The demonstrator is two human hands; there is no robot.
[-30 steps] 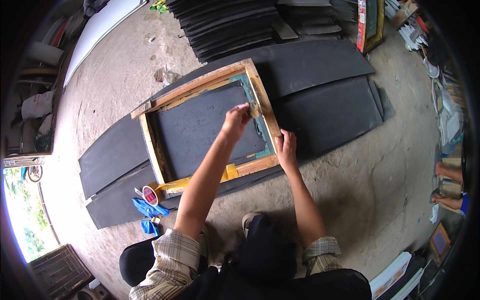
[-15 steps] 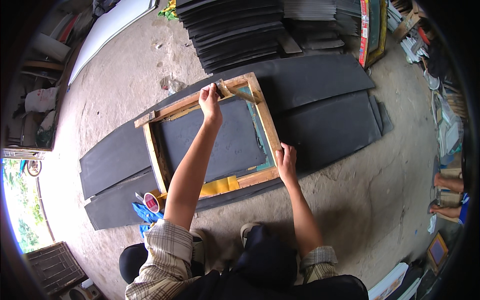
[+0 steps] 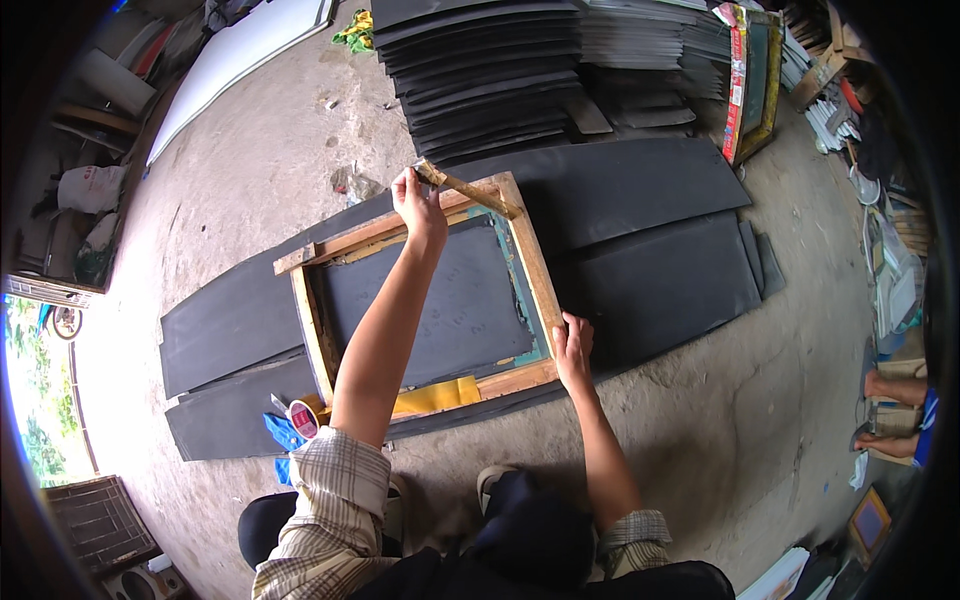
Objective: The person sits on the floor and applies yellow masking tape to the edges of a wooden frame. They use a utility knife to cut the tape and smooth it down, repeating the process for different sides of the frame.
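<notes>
A wooden screen frame with a dark inner panel and green edging lies on large black sheets. My left hand is at its far side, fingers closed on the end of a brown tape strip. That strip slants up from the frame's far right corner, where its other end still touches. My right hand grips the frame's right bar near the close corner. Yellow tape covers part of the near bar. A tape roll stands by the near left corner, partly beside my left forearm.
Blue cloth lies next to the roll. Tall stacks of black sheets rise beyond the frame, with another framed screen upright to their right. A white board lies far left. Another person's bare feet show at the right.
My left hand has drawn the tape strip up and slightly left, lifting more of it off the frame. My right hand keeps its hold; the whole view has shifted slightly.
</notes>
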